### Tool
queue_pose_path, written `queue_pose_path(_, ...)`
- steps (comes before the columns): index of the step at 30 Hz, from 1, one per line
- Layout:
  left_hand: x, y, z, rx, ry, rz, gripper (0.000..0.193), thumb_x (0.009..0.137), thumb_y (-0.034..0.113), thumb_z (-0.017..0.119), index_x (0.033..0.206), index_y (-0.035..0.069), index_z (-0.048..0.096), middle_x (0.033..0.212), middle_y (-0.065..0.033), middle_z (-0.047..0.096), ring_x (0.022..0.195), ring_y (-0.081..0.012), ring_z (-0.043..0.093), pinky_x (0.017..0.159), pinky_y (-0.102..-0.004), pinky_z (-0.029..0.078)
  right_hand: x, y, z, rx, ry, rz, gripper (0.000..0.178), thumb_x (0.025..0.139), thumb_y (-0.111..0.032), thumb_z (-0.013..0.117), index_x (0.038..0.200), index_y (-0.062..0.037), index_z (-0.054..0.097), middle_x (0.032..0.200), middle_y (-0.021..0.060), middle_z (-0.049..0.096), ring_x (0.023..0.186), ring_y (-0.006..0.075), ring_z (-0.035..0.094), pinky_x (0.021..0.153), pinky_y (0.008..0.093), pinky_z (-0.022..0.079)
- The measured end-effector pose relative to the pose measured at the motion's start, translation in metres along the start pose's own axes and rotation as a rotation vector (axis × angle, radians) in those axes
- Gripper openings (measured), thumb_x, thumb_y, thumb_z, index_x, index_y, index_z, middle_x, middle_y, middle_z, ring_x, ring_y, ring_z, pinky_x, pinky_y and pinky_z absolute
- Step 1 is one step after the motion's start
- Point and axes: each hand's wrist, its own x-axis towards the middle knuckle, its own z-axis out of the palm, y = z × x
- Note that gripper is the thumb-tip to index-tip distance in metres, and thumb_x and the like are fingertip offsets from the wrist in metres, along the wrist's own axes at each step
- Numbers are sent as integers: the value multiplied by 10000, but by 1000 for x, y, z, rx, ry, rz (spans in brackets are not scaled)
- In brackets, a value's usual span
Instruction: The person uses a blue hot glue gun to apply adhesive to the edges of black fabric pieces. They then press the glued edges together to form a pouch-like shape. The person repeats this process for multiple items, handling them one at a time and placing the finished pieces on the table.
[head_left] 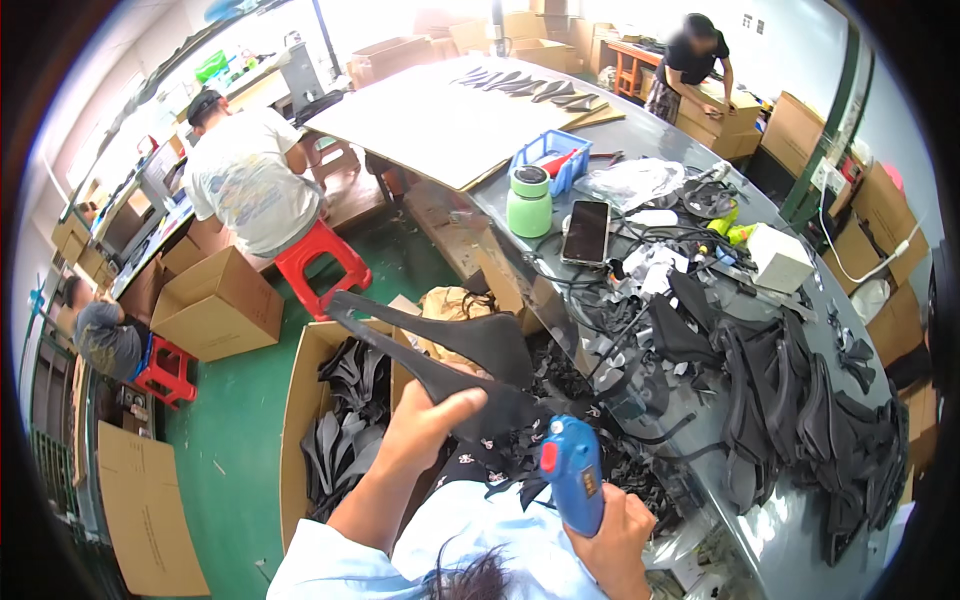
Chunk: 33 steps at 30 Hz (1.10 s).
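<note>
My left hand [425, 425] is closed on the wide end of a black bicycle saddle shell [490, 345], its thumb on top. A long gap splits the shell, and its narrow end points far left over a cardboard box [297, 430]. In my right hand [615, 535] is a blue handheld power tool [575, 475] with a red button, held upright with the fingers wrapped round its handle. The tool's head is close to the shell's wide end; I cannot tell whether they touch. Similar black pieces [345, 440] fill the box below my left hand.
On the metal table [720, 530] at right lie a heap of black curved pieces [790, 390], black scraps, a phone [586, 232], a green bottle [529, 200], a blue basket [550, 160] and a white block [780, 258]. Co-workers sit at left on red stools [318, 262]; another person [695, 70] stands far right.
</note>
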Motion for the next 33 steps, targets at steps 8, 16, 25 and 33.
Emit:
queue_pose_path(8, -2, -144, -176, -520, 977, 102, 268, 873, 213, 612, 1074, 73, 504, 974, -76, 608, 820, -199, 622, 693, -350, 549, -17, 10, 7, -117, -39, 233, 526, 587, -229, 797, 968, -37, 490, 694, 156, 580, 647, 373, 588, 616, 435, 440)
queue_pose_path(16, -44, -248, -210, -464, 841, -529, 198, 879, 181, 585, 1027, 53, 555, 977, -112, 614, 822, -216, 604, 716, -353, 533, -8, -5, 1, -17, -179, 266, 413, 690, -138, 755, 1021, -30, 531, 828, 203, 612, 716, 383, 599, 612, 434, 470)
queue_pose_path(25, -31, 26, 47, -489, -754, 117, 273, 910, 237, 546, 805, -8, 601, 802, -137, 583, 726, -235, 536, 665, -335, 414, -4, 2, 4, 65, -117, 288, 517, 601, -215, 820, 957, -2, 513, 680, 151, 597, 618, 325, 609, 587, 385, 473)
queue_pose_path(33, -67, 48, 153, -1150, -1305, 144, 253, 874, 185, 631, 966, -50, 655, 900, -152, 594, 782, -247, 595, 660, -316, 452, -25, 12, -3, 108, -39, 342, 517, 597, -181, 824, 952, 4, 497, 669, 143, 602, 589, 300, 612, 563, 356, 482)
